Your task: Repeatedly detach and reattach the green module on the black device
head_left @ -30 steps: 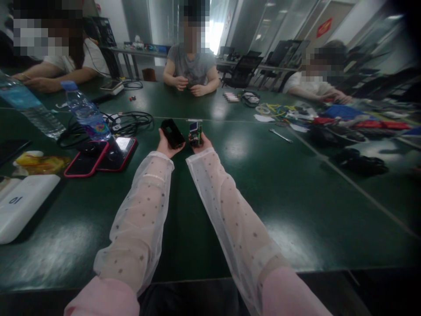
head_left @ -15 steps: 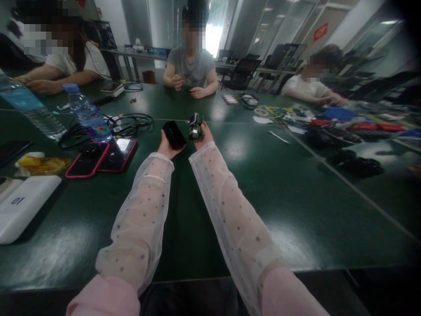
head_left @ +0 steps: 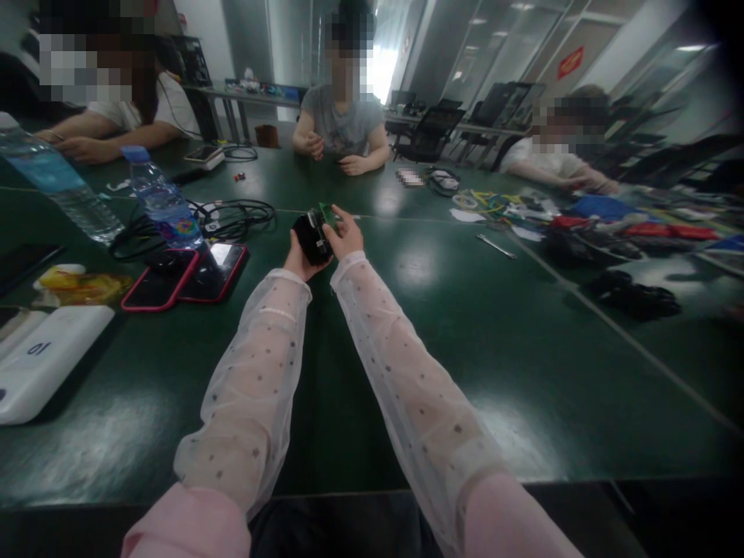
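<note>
Above the green table, my left hand point(head_left: 301, 262) is wrapped round a black box point(head_left: 308, 239), its open side tilted up and to the right. A green circuit board with metallic parts point(head_left: 326, 214) is pinched between the thumb and fingers of my right hand point(head_left: 346, 235). The board meets the right side of the box; whether part of it is inside cannot be made out. Both forearms wear sheer white sleeves with dark stars.
Two red-edged phones point(head_left: 218, 271), a blue-capped bottle point(head_left: 166, 205), black cables point(head_left: 247, 217) and a white device point(head_left: 58, 360) lie left. A wrench point(head_left: 496, 246) and tangled wires point(head_left: 494, 205) are right. Three people sit across and around the table.
My right hand has moved left with the circuit board, from beside the black box to against it. The board has turned, and its green face now shows. My left hand still holds the box.
</note>
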The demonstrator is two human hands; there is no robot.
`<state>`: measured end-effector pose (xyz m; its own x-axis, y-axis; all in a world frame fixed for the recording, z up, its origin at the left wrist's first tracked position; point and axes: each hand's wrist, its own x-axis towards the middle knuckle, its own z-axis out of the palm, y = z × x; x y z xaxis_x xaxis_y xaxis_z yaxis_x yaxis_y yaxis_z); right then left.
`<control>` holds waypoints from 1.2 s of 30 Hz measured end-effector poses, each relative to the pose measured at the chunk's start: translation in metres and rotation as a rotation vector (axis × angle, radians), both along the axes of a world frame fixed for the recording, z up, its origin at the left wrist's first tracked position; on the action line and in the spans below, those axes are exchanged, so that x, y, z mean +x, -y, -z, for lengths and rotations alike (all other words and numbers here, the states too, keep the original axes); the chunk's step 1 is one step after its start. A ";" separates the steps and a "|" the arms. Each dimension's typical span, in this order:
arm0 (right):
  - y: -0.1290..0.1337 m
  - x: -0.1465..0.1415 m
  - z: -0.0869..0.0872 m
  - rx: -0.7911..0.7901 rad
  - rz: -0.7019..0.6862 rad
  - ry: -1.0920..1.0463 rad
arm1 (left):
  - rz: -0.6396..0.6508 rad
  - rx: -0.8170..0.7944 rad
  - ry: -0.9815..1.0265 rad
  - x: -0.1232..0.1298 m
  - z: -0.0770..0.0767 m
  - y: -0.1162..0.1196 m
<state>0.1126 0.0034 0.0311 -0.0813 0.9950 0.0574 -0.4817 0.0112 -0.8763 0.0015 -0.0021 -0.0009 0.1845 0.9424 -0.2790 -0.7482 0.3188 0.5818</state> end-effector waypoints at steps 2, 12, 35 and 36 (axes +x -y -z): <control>-0.002 0.000 0.005 0.176 0.092 0.233 | 0.013 0.010 -0.010 0.000 0.000 0.000; -0.031 0.002 0.033 0.414 0.128 0.623 | -0.009 0.008 0.003 -0.003 0.006 -0.003; -0.013 0.054 0.055 -0.337 -0.013 -0.469 | -0.117 -0.098 0.048 -0.003 0.000 0.000; -0.013 0.054 0.055 -0.332 -0.014 -0.467 | -0.114 -0.096 0.044 -0.003 0.001 0.000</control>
